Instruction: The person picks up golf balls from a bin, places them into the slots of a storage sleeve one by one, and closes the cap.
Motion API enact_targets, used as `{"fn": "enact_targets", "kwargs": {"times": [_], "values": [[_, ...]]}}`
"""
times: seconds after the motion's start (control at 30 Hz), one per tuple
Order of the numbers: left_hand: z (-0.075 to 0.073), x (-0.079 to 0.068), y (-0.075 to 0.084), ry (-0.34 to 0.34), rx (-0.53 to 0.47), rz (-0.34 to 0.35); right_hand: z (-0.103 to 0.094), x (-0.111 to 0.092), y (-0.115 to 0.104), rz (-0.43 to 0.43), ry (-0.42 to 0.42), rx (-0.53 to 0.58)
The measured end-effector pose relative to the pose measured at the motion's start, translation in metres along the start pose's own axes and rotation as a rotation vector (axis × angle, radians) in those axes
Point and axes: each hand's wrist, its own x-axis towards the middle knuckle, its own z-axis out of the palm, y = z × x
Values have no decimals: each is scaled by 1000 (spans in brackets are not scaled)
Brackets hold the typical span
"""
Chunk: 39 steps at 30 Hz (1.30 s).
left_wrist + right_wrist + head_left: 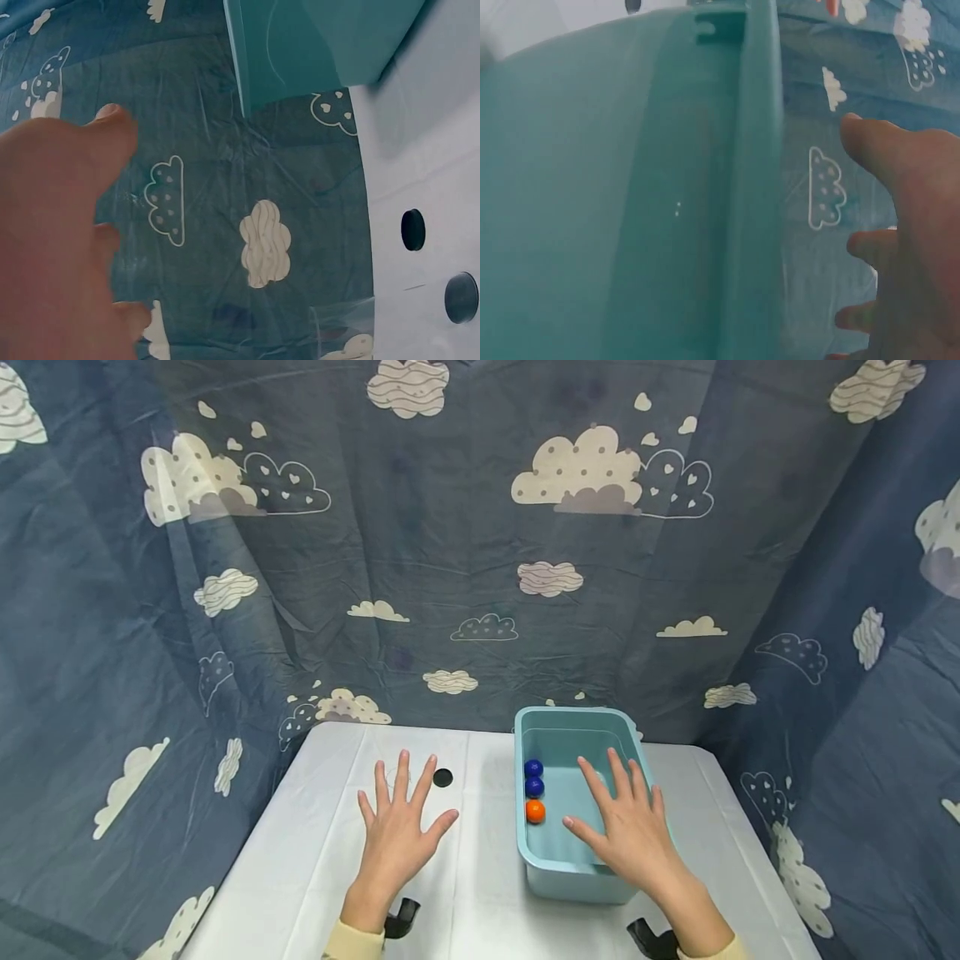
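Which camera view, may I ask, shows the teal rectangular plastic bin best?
The head view: it frames the bin from rim to base, though the right hand hides some. The left wrist view shows only a cropped part; the right wrist view, a cropped close-up.

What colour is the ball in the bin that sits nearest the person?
That ball is orange, seen best in the head view.

Your left hand (401, 835), lower centre: bare tabletop (480, 877) lane on its right, up to bin (573, 887). Bin walls, right of centre, block low sideways travel. Below your right hand (633, 831): way down into bin; blue balls (534, 787), orange ball (535, 811) line left inside edge. Cloth (450, 543) bars upper frame.
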Motion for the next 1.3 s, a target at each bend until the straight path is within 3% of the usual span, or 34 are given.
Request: {"fn": "enact_targets", "kwargs": {"times": [0.33,0.6,0.93,1.13,1.3], "values": [[-1,14,-31,126,-186,37,-20,38,7,-189,-62,-23],[12,28,-57,116,-350,-25,-20,62,15,-265,-183,13],[53,38,-89,74,-592,-220,15,94,26,-318,-502,8],[76,43,-97,20,-738,-232,39,111,28,-307,-633,51],[89,45,-103,38,-773,-255,75,124,26,-284,-708,71]]}}
